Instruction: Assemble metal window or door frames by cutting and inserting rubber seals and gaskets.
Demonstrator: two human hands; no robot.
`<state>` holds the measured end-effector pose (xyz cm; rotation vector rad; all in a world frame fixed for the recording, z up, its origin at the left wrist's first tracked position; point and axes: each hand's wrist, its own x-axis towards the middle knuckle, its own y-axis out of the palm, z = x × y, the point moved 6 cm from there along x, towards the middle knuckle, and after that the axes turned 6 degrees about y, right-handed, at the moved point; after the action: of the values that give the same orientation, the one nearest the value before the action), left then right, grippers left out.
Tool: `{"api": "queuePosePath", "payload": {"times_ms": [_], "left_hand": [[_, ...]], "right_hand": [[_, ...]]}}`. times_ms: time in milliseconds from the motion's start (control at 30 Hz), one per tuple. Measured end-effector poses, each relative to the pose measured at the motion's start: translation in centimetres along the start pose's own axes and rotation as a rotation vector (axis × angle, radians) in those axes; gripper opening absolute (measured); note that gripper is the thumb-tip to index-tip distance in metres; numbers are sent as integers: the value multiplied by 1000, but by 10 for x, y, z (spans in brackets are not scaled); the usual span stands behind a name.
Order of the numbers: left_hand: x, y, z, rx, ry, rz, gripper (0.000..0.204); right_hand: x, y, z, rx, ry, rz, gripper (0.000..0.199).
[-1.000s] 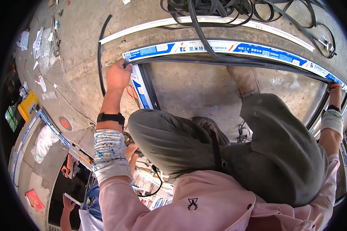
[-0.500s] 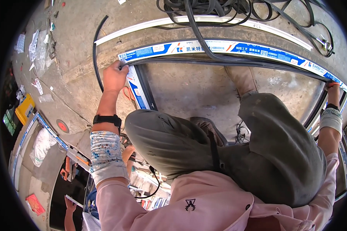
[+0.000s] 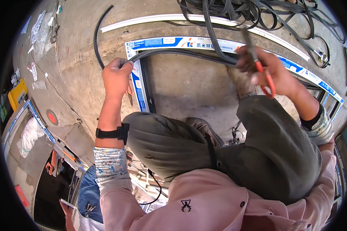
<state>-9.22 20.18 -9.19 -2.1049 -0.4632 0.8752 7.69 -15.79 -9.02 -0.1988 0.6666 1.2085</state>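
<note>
A long white and blue label strip (image 3: 169,42) is running along the frame on the floor. A yellow box (image 3: 17,94) and a round red sticker (image 3: 52,117) are lying at the left.

Both hands (image 3: 117,75) (image 3: 272,69) raised, fingers curled

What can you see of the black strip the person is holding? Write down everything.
The black strip is a thin, flexible band, rubber by its look. The left hand grips it at the frame's corner. From there one part curves left and up over the concrete floor; the other runs right along the frame's top edge to the right hand, which also holds red-handled scissors. Beyond, it joins a black tangle.
</note>
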Motion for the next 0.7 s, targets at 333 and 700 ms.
{"api": "queuePosePath", "payload": {"times_ms": [333,700], "left_hand": [[-66,5,-12,-691,-119,-249,15],[-71,22,-2,-732,-100,-248,20]], "right_hand": [[121,164,9,-350,-82,354,87],[154,195,28,-462,-182,451,89]]}}
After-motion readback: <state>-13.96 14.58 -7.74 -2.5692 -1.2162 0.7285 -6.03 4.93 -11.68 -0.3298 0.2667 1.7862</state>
